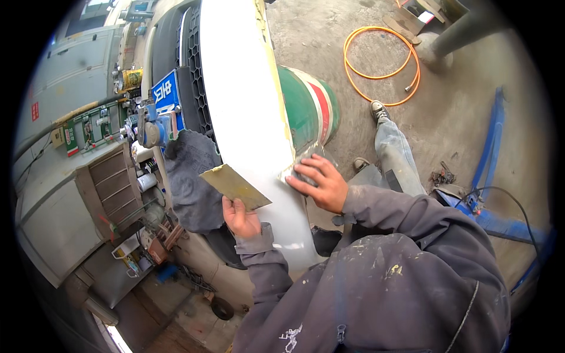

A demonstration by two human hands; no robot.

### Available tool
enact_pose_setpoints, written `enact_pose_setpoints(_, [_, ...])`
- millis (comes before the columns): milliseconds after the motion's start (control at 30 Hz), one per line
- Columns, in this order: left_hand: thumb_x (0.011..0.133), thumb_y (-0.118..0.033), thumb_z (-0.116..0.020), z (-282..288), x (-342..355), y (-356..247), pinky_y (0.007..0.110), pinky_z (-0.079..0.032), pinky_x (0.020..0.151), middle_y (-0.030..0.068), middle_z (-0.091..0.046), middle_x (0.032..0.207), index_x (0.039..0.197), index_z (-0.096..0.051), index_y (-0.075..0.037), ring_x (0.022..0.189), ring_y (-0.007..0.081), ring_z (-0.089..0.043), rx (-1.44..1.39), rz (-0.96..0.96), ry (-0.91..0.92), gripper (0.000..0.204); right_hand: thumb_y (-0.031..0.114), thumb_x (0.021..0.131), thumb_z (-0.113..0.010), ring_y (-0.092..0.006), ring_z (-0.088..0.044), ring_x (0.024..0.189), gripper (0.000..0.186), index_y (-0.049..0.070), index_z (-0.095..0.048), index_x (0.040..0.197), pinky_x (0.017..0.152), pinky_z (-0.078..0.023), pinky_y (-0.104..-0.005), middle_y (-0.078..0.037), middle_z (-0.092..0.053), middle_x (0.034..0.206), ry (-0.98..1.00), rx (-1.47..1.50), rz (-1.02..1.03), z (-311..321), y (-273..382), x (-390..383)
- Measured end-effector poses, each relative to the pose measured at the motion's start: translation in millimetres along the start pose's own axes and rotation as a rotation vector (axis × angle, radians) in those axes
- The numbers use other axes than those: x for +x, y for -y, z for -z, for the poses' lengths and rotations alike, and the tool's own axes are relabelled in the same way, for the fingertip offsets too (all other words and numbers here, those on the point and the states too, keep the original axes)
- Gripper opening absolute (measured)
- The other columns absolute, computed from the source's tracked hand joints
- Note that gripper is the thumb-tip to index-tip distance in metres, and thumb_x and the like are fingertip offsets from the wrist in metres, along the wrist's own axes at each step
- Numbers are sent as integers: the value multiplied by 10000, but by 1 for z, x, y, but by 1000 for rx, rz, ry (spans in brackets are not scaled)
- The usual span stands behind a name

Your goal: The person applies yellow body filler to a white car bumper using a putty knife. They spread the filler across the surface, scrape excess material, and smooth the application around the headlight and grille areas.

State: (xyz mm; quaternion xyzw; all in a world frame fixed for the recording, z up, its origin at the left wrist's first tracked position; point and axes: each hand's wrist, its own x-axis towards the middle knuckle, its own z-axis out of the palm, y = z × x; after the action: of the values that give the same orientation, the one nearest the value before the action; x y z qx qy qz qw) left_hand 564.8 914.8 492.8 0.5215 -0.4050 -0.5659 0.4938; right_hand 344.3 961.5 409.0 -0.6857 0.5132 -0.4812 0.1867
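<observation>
A white car bumper (241,76) stretches lengthwise before me, with a strip of yellowish putty along its right edge. My left hand (240,219) pinches the lower edge of a flat, olive-grey putty board (235,187), held over the bumper. Some pale yellow putty shows at that board's upper left corner. My right hand (322,183) grips a thin, smeared putty spreader (298,163) against the bumper's right edge; the fingers partly hide it. Left of the board, a dark grey cloth (189,182) is draped over the bumper's black lower part.
A green drum (299,103) with a red and white band stands under the bumper's right side. An orange hose (347,56) lies coiled on the floor. Blue metal legs (491,138) stand at the right. A blue-grey power tool (154,130) and a cluttered workbench (62,220) are at left.
</observation>
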Motion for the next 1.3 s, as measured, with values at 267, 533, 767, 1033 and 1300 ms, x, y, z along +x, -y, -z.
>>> enact_pose_setpoints(267, [951,-38,-498,-53,-33,-4,316,-452,918,113,-617,1116,1172,-533,46,1034,189,-584,233,140,298,238,-110,811,-475,-213,-552,1101,503,61,-562,1277,975,-418,-313,-104,-576,1171,1,1126,-575,118,7,40])
enact_pose_setpoints(533, [960,-55,-487,-63,-12,-29,315,-438,930,106,-596,1139,1181,-510,52,1025,180,-571,90,41,102,246,-103,791,-487,-291,-596,969,464,94,-626,1188,861,-472,-347,-153,-612,1054,133,568,-338,69,-57,68])
enact_pose_setpoints(767, [953,-45,-476,26,-21,-1,336,-442,949,109,-572,1186,1219,-482,41,1061,194,-564,110,82,-64,279,-46,777,-534,-279,-579,1016,509,155,-603,1239,840,-503,-364,-120,-589,1135,-213,-137,-90,27,-162,199])
enact_pose_setpoints(1033, [951,-49,-478,33,-30,3,393,-447,976,129,-548,1262,1320,-414,18,1131,248,-555,64,72,-74,381,-106,659,-520,-297,-559,1021,641,131,-582,1251,894,-483,-406,-106,-579,1121,20,119,-49,20,-55,37])
enact_pose_setpoints(1300, [943,-48,-521,-53,-32,-3,312,-444,913,129,-611,1119,1177,-509,73,1009,180,-583,173,145,86,263,-148,784,-451,-252,-578,1063,512,46,-580,1240,923,-447,-328,-129,-596,1117,-28,858,-403,89,-36,89])
